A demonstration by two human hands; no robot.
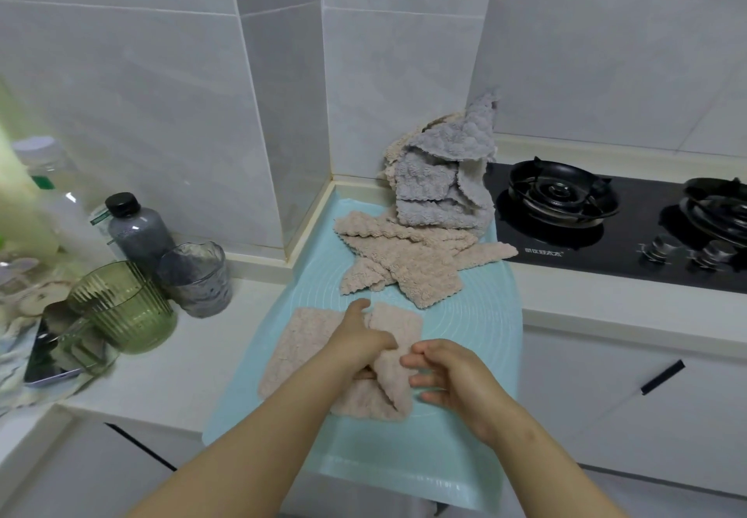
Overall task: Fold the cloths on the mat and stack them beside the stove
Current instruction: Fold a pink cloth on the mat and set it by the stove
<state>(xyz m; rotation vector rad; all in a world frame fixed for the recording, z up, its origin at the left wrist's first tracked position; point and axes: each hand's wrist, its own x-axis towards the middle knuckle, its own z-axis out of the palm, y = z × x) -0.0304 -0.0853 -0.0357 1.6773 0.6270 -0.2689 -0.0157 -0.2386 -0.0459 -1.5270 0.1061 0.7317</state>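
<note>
A beige cloth point(295, 345) lies on the light blue mat point(477, 327), its right part turned over into a fold. My left hand point(357, 341) rests flat on the cloth's middle, fingers stretched along the fold. My right hand point(448, 372) hovers just right of the folded flap with fingers loosely spread, holding nothing. Further back on the mat lies a crumpled beige cloth point(404, 262). Behind it a heap of grey cloths point(440, 190) leans in the wall corner, beside the stove point(606, 222).
Left of the mat stand a green ribbed cup point(121, 307), a clear grey cup point(198, 279), a dark bottle point(137, 230) and a phone point(48, 360). The black gas stove has a burner point(562, 194) and knobs. White cabinet doors lie below the counter.
</note>
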